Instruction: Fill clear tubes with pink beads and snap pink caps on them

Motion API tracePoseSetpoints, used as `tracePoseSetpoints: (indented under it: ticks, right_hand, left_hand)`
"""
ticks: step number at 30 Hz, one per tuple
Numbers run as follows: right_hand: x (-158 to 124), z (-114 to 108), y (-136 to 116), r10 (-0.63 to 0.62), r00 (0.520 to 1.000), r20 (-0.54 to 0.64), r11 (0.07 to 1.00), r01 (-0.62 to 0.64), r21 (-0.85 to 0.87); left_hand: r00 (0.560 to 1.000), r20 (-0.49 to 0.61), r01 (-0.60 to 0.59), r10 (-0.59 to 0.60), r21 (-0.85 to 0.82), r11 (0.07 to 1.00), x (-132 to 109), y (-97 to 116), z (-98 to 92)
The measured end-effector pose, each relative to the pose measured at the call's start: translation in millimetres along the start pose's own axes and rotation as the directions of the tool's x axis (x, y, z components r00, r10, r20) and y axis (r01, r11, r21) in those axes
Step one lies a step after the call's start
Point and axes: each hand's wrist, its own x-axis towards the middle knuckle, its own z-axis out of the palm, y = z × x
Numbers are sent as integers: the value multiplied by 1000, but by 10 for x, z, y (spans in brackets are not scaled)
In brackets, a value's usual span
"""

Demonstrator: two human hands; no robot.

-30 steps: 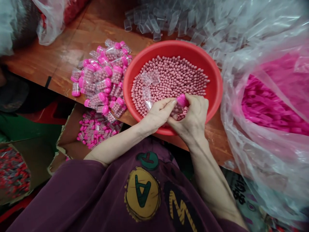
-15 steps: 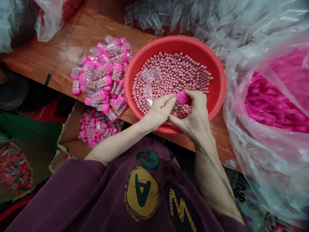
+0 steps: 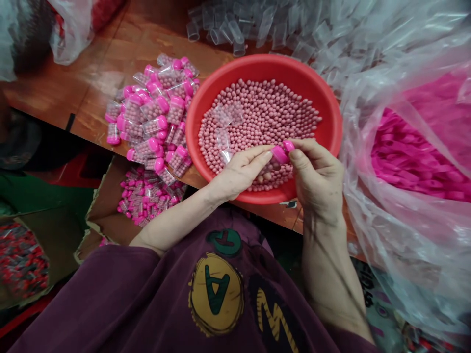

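My left hand [image 3: 245, 171] is closed around a clear tube of beads with a pink cap [image 3: 279, 154], over the front part of a red basin [image 3: 193, 132]. My right hand [image 3: 318, 169] pinches a small pink piece [image 3: 289, 145] between thumb and index finger, right beside that cap. Many round pink beads [image 3: 272, 108] cover the bottom of the basin. Several clear plastic pieces [image 3: 226, 115] lie on the beads at the left. How far the two pink parts are joined is too small to tell.
Filled pink-capped tubes [image 3: 154, 108] are heaped left of the basin, with more in a cardboard box [image 3: 105, 196] below. Clear tubes [image 3: 265, 24] lie behind. A plastic bag [image 3: 362, 181] of pink parts [image 3: 412, 157] stands at the right.
My right hand has moved right and turned, its fingers drawing in to a pinch at the pink piece. The pink cap in my left hand now shows more fully, with the smaller piece beside it.
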Motion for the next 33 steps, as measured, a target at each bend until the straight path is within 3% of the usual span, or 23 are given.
tracePoseSetpoints:
  ticks: [3, 7, 11, 15, 20, 24, 27, 33]
  right_hand:
    - [-1, -1, -62, -73, 997, 30, 996, 74, -55]
    - [-33, 23, -139, -230, 968, 97, 932, 248, -265]
    - [-102, 103, -111, -275, 939, 208, 782, 345, -519]
    - [-144, 210, -125, -238, 926, 291, 626, 376, -683]
    - [-122, 282, -129, -240, 927, 289, 587, 376, -718]
    - [-110, 262, -35, -320, 914, 250, 588, 399, -703]
    - [-117, 234, 5, -394, 887, 240, 547, 436, -714]
    - [-116, 235, -8, -269, 929, 254, 495, 360, -791]
  left_hand:
    - [1000, -11, -27, 27, 12, 1000, 24, -54, -26]
    - [998, -47, -51, 51, -7, 999, 49, -91, -49]
    - [980, -123, -150, 154, 44, 988, 65, -73, -25]
    - [975, -192, -103, 111, 53, 993, 67, -38, 20]
    - [971, -240, -4, 11, 32, 999, 58, 51, 92]
    - [974, -222, 46, -53, -38, 998, 45, 140, 156]
    - [974, -222, 27, -36, -43, 999, 33, 179, 188]
    - [974, -192, 117, -119, -25, 993, 54, 181, 181]
